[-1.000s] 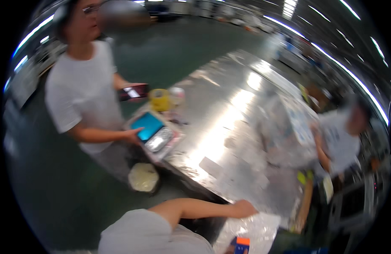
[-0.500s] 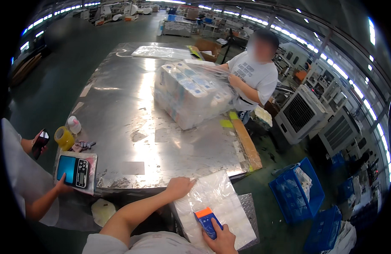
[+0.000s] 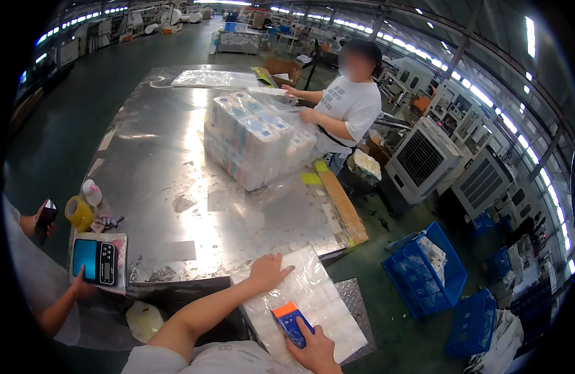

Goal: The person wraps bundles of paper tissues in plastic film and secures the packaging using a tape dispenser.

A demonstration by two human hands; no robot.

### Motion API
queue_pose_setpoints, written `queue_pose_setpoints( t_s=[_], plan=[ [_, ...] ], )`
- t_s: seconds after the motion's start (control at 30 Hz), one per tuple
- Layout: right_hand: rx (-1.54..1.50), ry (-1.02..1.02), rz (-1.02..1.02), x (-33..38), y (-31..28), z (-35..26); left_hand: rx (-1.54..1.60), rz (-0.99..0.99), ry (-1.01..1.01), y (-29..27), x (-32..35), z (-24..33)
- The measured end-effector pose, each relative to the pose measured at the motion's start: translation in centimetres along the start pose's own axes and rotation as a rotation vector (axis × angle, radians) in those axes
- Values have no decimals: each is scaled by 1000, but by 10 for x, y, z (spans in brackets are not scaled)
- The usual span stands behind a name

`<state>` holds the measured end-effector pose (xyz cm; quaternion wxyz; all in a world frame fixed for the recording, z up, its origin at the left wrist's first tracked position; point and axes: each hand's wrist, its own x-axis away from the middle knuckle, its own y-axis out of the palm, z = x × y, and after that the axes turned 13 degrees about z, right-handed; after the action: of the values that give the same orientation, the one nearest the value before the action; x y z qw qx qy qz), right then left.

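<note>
In front of me lies a white, plastic-wrapped pack (image 3: 318, 287) with a glossy clear film, tilted on a stand beside the table's near edge. My left hand (image 3: 268, 273) rests on its upper left part with the fingers spread and nothing gripped. My right hand (image 3: 315, 350) is closed around a blue hand tool with an orange end (image 3: 292, 324), which rests on or just over the pack's lower left area. The tool's underside and its contact with the film are hidden.
A metal table (image 3: 156, 187) carries a large bagged bundle of packs (image 3: 244, 143), handled by a co-worker (image 3: 349, 103). Another person's hand touches a digital scale (image 3: 103, 262) at left, by a yellow tape roll (image 3: 79, 213). Blue crates (image 3: 418, 274) stand at right on the floor.
My left hand has slid further onto the pack, its fingers now spread. My right hand still holds the blue tool. The co-worker's hands have drawn the bundle's clear film lower.
</note>
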<state>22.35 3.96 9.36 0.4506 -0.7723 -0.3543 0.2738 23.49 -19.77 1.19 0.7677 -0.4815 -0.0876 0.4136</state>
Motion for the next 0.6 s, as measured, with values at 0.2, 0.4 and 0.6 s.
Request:
queue_pose_setpoints(
  t_s=[0.2,0.4,0.6],
  plan=[
    [-5,21,-20,1,-7,-5,-61,-61,4,-2,-1,6],
    [-38,23,-21,-1,-4,-2,-55,-31,14,0,-1,5],
    [-34,37,-30,1,-7,-6,-76,-66,3,-8,1,10]
  ],
)
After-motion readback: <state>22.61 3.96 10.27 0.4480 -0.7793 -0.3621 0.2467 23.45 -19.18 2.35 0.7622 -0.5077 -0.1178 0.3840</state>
